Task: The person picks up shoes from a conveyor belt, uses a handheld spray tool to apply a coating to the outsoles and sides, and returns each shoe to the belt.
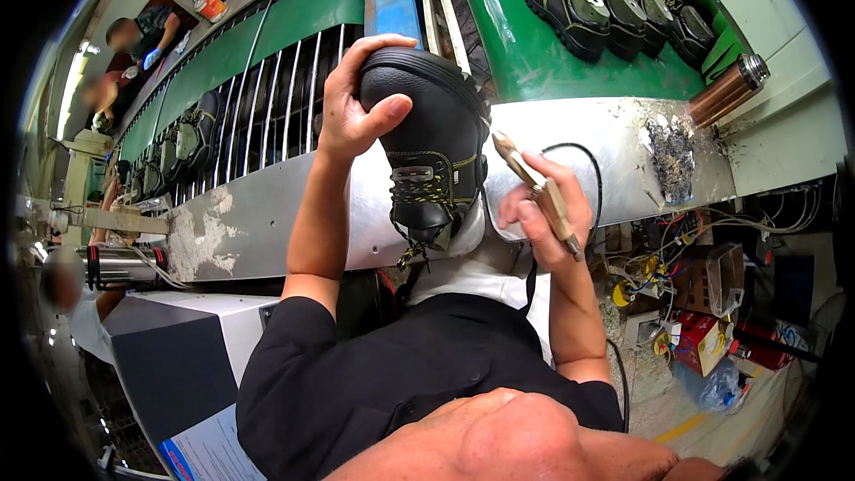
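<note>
a black work boot [427, 138] is held up in front of the metal worktop [588, 138], toe upward, with the left hand [352, 111] wrapped over its toe and side, fingers closed on it. a wooden-handled tool [539, 191] with a cord is pinched in the right hand [543, 214], its grip closed round the handle and the metal tip set close to the boot's side edge; whether it touches cannot be told.

judged from this, the leather could be marked if the tip is pressed or left too long at one spot, and the left thumb, lying on the toe not far from the tip, could be caught if the boot twists in the hand. the cord could snag on the worktop edge.

on the green conveyor [525, 53] beyond, a row of finished boots [614, 9] is lined up. a copper-coloured flask [726, 89] lies at the worktop's corner, beside a patch of burnt residue [672, 156]. an open box [721, 276] sits among wires below; its contents cannot be made out.
</note>
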Tool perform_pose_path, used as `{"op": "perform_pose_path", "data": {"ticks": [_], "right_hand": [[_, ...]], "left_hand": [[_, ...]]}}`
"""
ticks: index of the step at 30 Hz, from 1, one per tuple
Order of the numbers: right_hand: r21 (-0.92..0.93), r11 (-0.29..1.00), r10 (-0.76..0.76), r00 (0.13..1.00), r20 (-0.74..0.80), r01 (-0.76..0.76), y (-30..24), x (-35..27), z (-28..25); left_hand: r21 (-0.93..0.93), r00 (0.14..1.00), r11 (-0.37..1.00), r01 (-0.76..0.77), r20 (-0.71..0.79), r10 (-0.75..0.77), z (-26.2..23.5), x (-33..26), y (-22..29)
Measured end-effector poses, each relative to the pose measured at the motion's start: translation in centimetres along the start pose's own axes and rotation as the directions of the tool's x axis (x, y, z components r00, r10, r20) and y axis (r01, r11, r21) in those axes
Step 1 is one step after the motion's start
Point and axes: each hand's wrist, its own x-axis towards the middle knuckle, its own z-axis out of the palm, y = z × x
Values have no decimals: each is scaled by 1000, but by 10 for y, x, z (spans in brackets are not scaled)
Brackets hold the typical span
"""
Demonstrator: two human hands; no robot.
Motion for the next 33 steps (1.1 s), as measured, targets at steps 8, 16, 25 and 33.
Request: {"op": "perform_pose_path", "data": {"ticks": [8,16,25,33], "right_hand": [[-141,983,-118,993,-6,116,19,66,29],[43,995,100,988,-115,-95,63,24,31],[0,986,164,977,-139,-165,89,-25,37],[99,943,326,940,-104,-316,84,-37,31]], "left_hand": [[-84,994,993,85,-62,-90,-20,13,-26],[-196,984,972,131,-93,-151,-35,16,-52],[-198,962,964,177,-170,-212,-56,10,-77],[-289,875,924,250,-341,-344,-93,-33,-98]]}}
